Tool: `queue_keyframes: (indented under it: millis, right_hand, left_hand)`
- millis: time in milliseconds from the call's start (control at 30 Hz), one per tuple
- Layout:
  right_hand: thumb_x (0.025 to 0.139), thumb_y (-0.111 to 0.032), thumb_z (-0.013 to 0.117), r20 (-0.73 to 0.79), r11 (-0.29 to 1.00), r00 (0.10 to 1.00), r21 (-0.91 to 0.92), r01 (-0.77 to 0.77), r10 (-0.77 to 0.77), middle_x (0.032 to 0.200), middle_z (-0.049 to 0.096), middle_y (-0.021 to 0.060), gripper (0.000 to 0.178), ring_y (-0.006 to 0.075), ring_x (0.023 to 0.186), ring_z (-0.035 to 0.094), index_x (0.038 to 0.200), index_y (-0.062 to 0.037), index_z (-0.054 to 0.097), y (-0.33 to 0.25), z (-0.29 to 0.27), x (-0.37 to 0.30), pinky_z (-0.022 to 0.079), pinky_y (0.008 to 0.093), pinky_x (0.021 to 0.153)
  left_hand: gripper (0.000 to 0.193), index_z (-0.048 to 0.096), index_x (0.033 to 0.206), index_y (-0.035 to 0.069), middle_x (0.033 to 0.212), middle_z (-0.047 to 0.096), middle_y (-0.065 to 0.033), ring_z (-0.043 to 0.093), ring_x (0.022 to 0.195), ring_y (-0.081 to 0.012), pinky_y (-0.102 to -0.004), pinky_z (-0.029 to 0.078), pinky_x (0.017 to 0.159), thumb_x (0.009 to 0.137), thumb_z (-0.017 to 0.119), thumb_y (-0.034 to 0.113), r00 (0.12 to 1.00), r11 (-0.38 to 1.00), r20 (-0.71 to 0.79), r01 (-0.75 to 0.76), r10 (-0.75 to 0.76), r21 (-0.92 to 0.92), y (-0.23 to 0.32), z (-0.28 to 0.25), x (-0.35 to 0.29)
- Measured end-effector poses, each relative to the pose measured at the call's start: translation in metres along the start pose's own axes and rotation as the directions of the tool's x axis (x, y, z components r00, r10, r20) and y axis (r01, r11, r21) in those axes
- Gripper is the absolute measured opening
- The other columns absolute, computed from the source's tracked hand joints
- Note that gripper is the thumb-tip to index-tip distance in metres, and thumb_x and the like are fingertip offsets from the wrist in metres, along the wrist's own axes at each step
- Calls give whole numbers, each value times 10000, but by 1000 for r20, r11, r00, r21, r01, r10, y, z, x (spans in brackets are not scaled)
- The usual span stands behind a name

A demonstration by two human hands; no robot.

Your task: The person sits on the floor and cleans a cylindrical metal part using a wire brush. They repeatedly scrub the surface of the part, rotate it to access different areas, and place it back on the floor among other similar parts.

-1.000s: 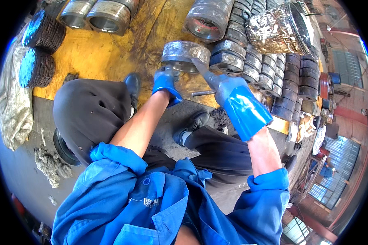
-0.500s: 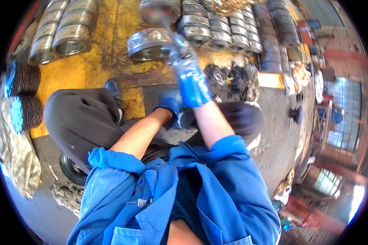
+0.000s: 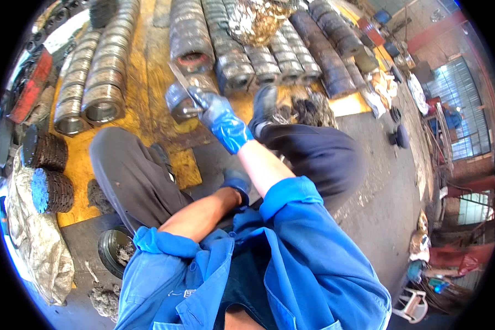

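Note:
My right hand [image 3: 223, 122], in a blue coated glove, is closed round a long flat metal tool [image 3: 179, 77] whose far end points up and to the left. I cannot tell its exact kind. The tool and glove are in front of a short steel ring [image 3: 173, 100] on the floor and partly cover it; whether they touch it is unclear. Just beyond lies the reddish-mouthed end of a row of steel cylinders [image 3: 192, 49]. My left hand [image 3: 235, 181], also gloved in blue, is low between my knees, its fingers hidden.
Rows of steel rings [image 3: 102, 99] lie on the yellow floor to the left, with more rows at the far right. Dark stacked discs [image 3: 55, 190] and a pale sheet [image 3: 44, 242] are at the left edge. A dirty rag heap [image 3: 311, 110] lies beyond my right foot [image 3: 264, 104].
The view has shifted, showing more of the far rows. My right hand has come nearer and to the left, still holding the tool, which now slants left. My right foot has come into view.

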State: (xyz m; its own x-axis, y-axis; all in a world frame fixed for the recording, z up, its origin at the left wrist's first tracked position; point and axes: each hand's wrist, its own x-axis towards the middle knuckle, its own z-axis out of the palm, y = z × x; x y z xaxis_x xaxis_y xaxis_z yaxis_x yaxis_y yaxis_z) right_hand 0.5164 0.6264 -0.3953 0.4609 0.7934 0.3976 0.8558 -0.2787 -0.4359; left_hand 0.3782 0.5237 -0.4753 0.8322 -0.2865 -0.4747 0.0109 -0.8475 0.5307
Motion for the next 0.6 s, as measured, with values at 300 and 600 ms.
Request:
queue_keyframes:
  millis: [300,600]
  right_hand:
    - [884,-137,701,-206,974,978,215,72,-26,1144,711,151,578,286,944,706,1440,-149,545,2,72,-136,573,409,758]
    - [912,101,510,-150,748,930,642,-167,337,1132,698,83,588,153,862,648,1470,-84,522,19,72,-146,513,234,701]
  left_hand:
    - [340,736,1157,132,1192,711,-160,687,1104,-346,-453,549,897,928,558,310,993,995,-72,94,-95,-13,-12,15,-26]
    - [332,750,1142,133,1198,713,-154,689,1111,-338,-447,554,895,909,579,297,966,974,-125,228,-227,-4,-25,-8,-37]
